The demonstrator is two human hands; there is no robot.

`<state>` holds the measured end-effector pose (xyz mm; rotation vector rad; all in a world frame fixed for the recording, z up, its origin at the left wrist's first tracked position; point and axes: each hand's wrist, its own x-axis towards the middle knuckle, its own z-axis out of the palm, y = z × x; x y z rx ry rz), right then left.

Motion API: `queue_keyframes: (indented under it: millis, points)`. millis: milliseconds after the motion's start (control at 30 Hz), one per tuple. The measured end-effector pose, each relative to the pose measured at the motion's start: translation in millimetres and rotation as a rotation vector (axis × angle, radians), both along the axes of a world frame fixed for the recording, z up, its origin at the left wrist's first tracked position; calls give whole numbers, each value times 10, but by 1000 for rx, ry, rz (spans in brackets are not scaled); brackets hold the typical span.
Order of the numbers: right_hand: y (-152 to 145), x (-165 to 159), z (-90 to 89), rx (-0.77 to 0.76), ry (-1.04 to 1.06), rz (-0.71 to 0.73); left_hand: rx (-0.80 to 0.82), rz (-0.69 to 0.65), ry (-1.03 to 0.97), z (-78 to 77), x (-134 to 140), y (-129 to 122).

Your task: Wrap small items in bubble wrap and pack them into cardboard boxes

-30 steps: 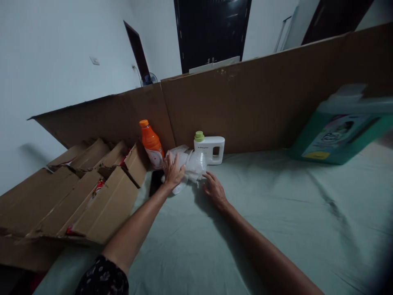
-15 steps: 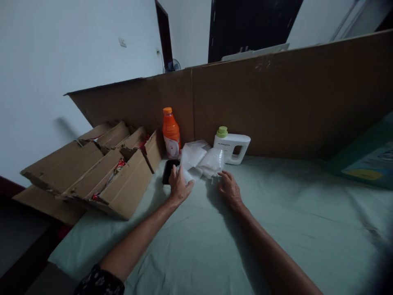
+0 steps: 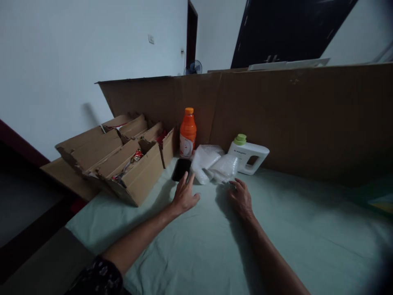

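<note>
Crumpled clear bubble wrap [image 3: 211, 162] lies on the green cloth, between an orange bottle [image 3: 188, 133] and a white jug with a green cap [image 3: 253, 157]. My left hand [image 3: 184, 196] is just short of the wrap's left side, fingers spread and holding nothing. Close to its fingertips is a black phone-like slab [image 3: 181, 169], lying flat. My right hand [image 3: 241, 198] hovers by the wrap's near right edge, fingers loosely bent and apart. Whether its fingertips touch the wrap I cannot tell.
To the left stands a divided cardboard box [image 3: 144, 176] with red packets in its compartments. A tall cardboard panel [image 3: 291, 119] runs along the back. At the far right a green object [image 3: 376, 200] is partly in view, in shadow.
The view has turned left, so everything sits further right. My left hand has drawn back from the bubble wrap and its fingers have spread. My right hand stays near the wrap's edge.
</note>
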<state>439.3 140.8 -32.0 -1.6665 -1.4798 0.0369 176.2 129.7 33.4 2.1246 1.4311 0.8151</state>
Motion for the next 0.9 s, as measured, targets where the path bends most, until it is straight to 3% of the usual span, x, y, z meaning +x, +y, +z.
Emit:
queue_keyframes:
  millis: [100, 200, 367, 467, 600, 667, 767, 900]
  points:
    - [1, 11, 30, 2, 15, 10, 25, 11, -25, -91, -415, -514]
    - [-16, 35, 91, 11, 27, 16, 185, 75, -122, -186, -854, -940]
    - [-61, -179, 393, 103, 4, -7, 394, 352, -238, -199, -1527, -1199]
    - [-160, -780, 797, 94, 8, 173, 399, 434, -307, -206, -1754, -1191]
    - [-385, -2042, 1425, -83, -37, 698, 369, 494, -397, -253, -1800, -1170]
    - [-460, -2631, 1676, -157, -198, 849, 341, 533, -430, -259, -1815, -1174]
    - [-453, -3219, 1925, -241, -487, 799, 311, 577, -468, -250, -1945, -1201]
    - [-317, -3455, 2039, -254, -670, 700, 269, 660, -524, -265, -2227, -1243]
